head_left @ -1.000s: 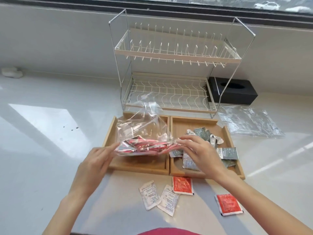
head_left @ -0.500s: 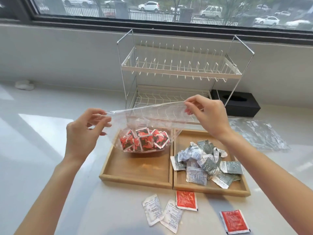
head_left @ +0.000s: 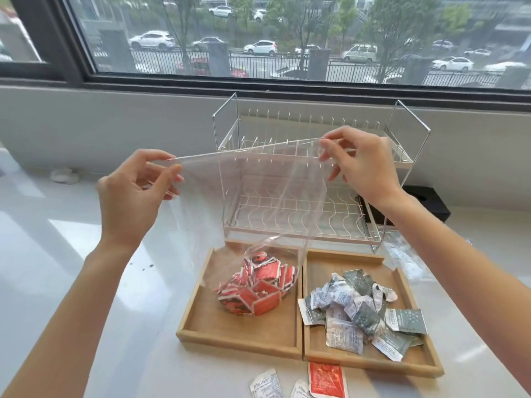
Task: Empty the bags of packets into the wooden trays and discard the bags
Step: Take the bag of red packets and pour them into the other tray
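My left hand (head_left: 135, 193) and right hand (head_left: 365, 165) pinch the clear bag (head_left: 253, 196) by its top; red packets (head_left: 255, 285) sag over the left tray (head_left: 238, 337); next I'd upend it.

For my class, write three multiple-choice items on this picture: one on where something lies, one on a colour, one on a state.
1. Where do the grey-green packets lie?
A. in the right wooden tray
B. on the dish rack
C. in the left wooden tray

2. What colour are the packets in the clear bag?
A. blue
B. red
C. yellow

3. How is the bag held?
A. flat on the counter
B. by one hand only
C. up by its top edge, in both hands

Answers:
1 A, they are heaped inside the right tray.
2 B, red packets fill the bag's bottom, over the left wooden tray.
3 C, the left hand and right hand pinch its top corners.
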Motion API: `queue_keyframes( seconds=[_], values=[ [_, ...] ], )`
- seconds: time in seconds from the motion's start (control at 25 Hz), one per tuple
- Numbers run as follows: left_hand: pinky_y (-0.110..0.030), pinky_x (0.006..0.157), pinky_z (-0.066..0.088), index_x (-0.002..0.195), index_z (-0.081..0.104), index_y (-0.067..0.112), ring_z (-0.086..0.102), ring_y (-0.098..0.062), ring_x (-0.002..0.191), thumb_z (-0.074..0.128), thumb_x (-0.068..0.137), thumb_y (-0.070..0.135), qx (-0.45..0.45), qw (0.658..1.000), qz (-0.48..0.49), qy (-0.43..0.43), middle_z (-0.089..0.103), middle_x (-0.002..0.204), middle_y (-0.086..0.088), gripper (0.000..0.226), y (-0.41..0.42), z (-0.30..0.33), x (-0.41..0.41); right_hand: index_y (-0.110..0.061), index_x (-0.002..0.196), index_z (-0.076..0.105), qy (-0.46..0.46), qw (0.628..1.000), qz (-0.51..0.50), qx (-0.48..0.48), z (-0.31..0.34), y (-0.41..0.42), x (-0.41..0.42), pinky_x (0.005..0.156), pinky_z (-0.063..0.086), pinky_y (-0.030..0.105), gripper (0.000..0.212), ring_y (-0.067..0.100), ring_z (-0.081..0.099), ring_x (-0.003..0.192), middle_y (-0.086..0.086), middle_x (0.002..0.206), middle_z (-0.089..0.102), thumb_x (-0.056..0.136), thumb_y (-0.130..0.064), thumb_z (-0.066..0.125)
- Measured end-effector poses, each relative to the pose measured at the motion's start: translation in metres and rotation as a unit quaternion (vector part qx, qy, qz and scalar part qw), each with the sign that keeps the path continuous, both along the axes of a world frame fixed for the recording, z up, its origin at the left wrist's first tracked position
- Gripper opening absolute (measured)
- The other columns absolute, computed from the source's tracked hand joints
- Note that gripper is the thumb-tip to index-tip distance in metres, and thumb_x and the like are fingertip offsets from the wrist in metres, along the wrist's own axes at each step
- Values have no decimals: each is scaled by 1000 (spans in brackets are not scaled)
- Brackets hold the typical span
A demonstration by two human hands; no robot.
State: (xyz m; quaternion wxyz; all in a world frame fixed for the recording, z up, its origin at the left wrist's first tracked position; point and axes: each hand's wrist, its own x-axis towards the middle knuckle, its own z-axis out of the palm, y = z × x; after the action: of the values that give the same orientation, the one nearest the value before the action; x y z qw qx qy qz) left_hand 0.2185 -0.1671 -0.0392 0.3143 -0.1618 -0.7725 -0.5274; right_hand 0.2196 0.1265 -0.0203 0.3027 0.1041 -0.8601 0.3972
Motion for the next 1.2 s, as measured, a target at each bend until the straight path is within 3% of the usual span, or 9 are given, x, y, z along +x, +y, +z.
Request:
queue_keyframes(
  seconds=[0.2,0.44,0.52,0.64,0.8,0.96,1.12,1.2],
  values=[
    [-14,63,54,81,56,38,65,4,60,63,81,25,46,998,-10,46,66,62,31,15,9,24,-11,-9,95,59,10,997,15,-71,28,9,-5,34,43,17,17,9,64,43,0,75,68,89,-24,54],
    [-23,75,55,77,64,38,68,-3,71,64,77,27,60,992,-100,37,70,70,24,10,20,12,-6,-21,89,58,78,987,31,-137,27,34,15,57,56,20,7,7,69,61,-9,69,68,88,-28,55],
    [-20,80,53,76,67,40,67,-2,75,66,74,33,39,991,-125,14,70,74,26,7,19,-2,-1,-29,88,59,91,989,46,-107,11,46,28,61,56,18,6,4,69,65,-18,69,69,86,-33,56],
    [-6,79,47,77,68,48,63,11,76,65,72,34,-7,990,-137,-18,67,78,37,15,14,-26,8,-18,94,64,62,995,70,-27,-21,61,49,64,56,15,22,0,69,71,-29,74,68,86,-35,53],
    [2,73,42,79,69,31,59,20,76,68,72,6,-96,987,-104,-75,59,76,48,27,9,-77,16,-14,94,66,4,997,64,52,-81,78,75,69,54,14,35,-1,67,80,-6,81,70,86,-44,49],
    [1,77,41,80,75,17,57,24,80,71,68,-2,-201,962,-121,-141,54,78,54,23,8,-138,27,-12,87,71,-108,990,64,71,-151,83,99,69,49,6,49,-9,63,80,-8,80,69,84,-54,46],
    [1,78,41,71,62,60,57,23,80,72,69,4,-214,935,-147,-243,54,78,54,57,8,-178,44,-11,82,72,-177,979,56,80,-195,90,115,67,49,11,63,3,63,77,-10,76,69,81,-65,39],
    [0,78,41,70,58,66,58,22,81,72,71,8,-228,924,-158,-264,53,78,55,60,8,-190,48,-20,79,70,-203,975,47,80,-204,92,119,66,50,19,60,2,64,74,-23,70,66,79,-69,36]
  ],
)
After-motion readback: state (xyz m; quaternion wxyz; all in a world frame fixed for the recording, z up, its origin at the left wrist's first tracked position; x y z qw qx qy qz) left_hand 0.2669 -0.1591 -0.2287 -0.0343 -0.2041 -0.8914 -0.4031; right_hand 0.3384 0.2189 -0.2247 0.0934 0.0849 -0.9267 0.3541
